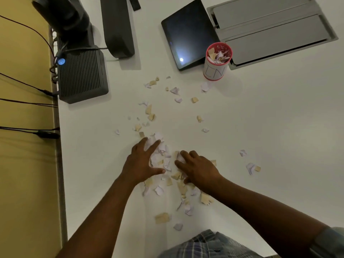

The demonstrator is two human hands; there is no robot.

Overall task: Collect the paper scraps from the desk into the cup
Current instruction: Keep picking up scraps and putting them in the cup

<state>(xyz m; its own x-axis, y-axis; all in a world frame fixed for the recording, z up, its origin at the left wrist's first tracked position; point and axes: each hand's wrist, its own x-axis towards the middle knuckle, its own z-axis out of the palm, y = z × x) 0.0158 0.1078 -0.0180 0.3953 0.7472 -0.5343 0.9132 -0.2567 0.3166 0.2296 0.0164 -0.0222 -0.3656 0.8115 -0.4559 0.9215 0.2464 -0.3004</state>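
My left hand (143, 161) lies flat and spread on the tabletop (279, 127), fingers splayed over the left edge of a heap of paper scraps (163, 159). My right hand (197, 167) rests on the heap's other side, fingers curled loosely over the white and tan pieces, though I cannot tell whether any are pinched. The two hands bracket the pile without touching each other. More scraps lie beneath my wrists and trail toward my checked shirt (210, 244); others are scattered farther out, a few off to the right, and a loose line of them runs toward the cup (216, 66).

The cup stands upright well beyond my hands, red-rimmed, with a white wrap bearing handwritten letters that look like "LN". It is already partly filled with scraps. Just behind it lies a dark tablet (186, 34), and beside that a grey hatch (270, 28) is set into the tabletop. On the far left sit a ribbed black box (81, 75) with a blue light (61, 61), its cables, and a dark stand (117, 27).
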